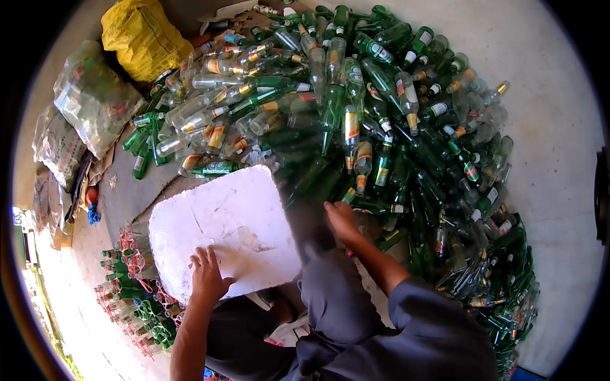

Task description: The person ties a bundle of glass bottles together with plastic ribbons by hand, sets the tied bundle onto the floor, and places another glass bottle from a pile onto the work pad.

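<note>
A white board (222,228) with worn patches and cracks lies beside the knees. On its lower part rests my left hand (208,276), fingers spread and nothing gripped. My right hand (342,221) is to the right of the board, at the near edge of a heap of glass bottles (387,127). Its fingers are curled together, and what they hold, if anything, is hidden. Just left of it is a dark, blurred shape (311,225) that I cannot identify. Most bottles are green or clear, some with orange and white labels.
At the upper left stand a yellow sack (143,38) and a clear plastic bag (95,95). Several green bottles (127,279) with red ties stand at the lower left. A pale wall or floor surface (546,140) borders the heap on the right.
</note>
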The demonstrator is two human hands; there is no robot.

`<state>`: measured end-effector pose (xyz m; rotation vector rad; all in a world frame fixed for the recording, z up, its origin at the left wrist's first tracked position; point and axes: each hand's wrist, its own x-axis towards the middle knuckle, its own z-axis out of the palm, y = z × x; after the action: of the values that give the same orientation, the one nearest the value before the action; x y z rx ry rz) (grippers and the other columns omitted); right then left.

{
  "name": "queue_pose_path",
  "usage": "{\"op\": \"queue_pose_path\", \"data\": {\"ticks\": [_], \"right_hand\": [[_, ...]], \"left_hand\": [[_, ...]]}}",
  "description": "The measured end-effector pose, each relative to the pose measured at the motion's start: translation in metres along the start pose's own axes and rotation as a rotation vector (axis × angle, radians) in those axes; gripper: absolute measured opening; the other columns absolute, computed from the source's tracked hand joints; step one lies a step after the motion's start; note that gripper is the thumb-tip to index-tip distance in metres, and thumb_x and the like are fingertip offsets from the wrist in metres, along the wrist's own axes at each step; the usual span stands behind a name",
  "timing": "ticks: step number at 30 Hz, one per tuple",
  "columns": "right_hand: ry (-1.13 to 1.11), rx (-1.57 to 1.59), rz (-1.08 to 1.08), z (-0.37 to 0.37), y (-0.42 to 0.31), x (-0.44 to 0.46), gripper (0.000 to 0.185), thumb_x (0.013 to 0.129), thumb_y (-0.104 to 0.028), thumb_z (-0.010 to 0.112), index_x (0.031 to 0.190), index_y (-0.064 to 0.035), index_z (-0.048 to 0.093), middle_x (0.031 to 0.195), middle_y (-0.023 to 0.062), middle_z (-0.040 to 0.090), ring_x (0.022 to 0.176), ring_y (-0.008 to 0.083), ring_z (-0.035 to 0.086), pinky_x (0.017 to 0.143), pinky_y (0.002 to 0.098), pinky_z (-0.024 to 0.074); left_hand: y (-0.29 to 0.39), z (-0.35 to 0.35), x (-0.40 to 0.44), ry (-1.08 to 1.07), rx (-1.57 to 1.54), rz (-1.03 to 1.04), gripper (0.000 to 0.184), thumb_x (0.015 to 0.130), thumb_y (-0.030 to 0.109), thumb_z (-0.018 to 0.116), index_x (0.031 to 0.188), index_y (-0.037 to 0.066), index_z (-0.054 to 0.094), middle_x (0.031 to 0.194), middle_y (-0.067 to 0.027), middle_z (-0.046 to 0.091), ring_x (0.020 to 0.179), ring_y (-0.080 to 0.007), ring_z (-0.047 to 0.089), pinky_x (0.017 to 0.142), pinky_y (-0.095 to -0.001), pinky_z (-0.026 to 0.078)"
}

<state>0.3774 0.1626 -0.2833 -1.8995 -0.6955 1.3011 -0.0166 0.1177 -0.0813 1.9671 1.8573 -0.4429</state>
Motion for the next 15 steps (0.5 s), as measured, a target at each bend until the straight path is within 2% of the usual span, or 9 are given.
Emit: {"op": "queue_pose_path", "data": {"ticks": [2,5,8,11,14,15], "right_hand": [[0.079,-0.022,0.072,0.01,-0.016,0.001,0.032,0.089,-0.028,0.072,0.073,-0.0048,0.057,0.057,0.0028,0.05,0.04,0.0159,0.044,0.039,0.0333,0.0336],[0.062,0.272,0.255,0.03,-0.005,0.03,0.036,0.086,-0.029,0.076,0.072,-0.0023,0.056,0.058,0.0031,0.049,0.042,0.0165,0.043,0.041,0.0351,0.0351],[0.194,0.212,0.262,0.046,-0.02,0.038,0.035,0.084,-0.028,0.078,0.081,0.0008,0.059,0.064,0.0053,0.053,0.045,0.0175,0.045,0.042,0.0364,0.0374],[0.286,0.38,0.363,0.058,-0.041,0.025,0.036,0.083,-0.027,0.079,0.094,0.0023,0.061,0.074,0.0087,0.057,0.05,0.0191,0.051,0.043,0.0353,0.0413],[0.333,0.592,0.309,0.073,-0.013,0.032,0.04,0.083,-0.027,0.08,0.103,0.0025,0.062,0.082,0.0109,0.06,0.06,0.0222,0.059,0.049,0.0363,0.048],[0.266,0.623,0.344,0.074,-0.001,0.039,0.045,0.082,-0.032,0.079,0.109,-0.0001,0.059,0.082,0.0107,0.059,0.059,0.0225,0.057,0.048,0.0367,0.0467]], "left_hand": [[-0.001,0.001,0.001,0.015,0.01,0.014,0.11,0.065,0.029,0.09,0.147,-0.007,0.026,0.148,-0.0374,0.028,0.134,-0.0565,0.034,0.105,-0.0538,0.044],[0.004,-0.006,0.001,0.002,-0.005,0.004,0.111,0.064,0.028,0.091,0.146,-0.008,0.027,0.147,-0.0379,0.028,0.132,-0.0568,0.036,0.103,-0.0535,0.046],[-0.002,0.004,0.002,0.047,0.025,0.02,0.111,0.062,0.026,0.092,0.146,-0.008,0.028,0.146,-0.0373,0.03,0.13,-0.0569,0.037,0.102,-0.053,0.047],[0.0,0.006,0.003,0.058,0.043,0.016,0.11,0.062,0.026,0.092,0.144,-0.008,0.029,0.144,-0.036,0.032,0.129,-0.0567,0.038,0.1,-0.0532,0.047],[0.006,-0.003,0.004,0.024,0.017,-0.011,0.109,0.061,0.026,0.092,0.144,-0.008,0.03,0.142,-0.0347,0.033,0.128,-0.0565,0.039,0.1,-0.0534,0.047],[0.005,-0.002,0.005,0.029,0.02,-0.01,0.109,0.061,0.026,0.092,0.144,-0.008,0.029,0.142,-0.0345,0.033,0.128,-0.0565,0.039,0.101,-0.0533,0.047]]}}
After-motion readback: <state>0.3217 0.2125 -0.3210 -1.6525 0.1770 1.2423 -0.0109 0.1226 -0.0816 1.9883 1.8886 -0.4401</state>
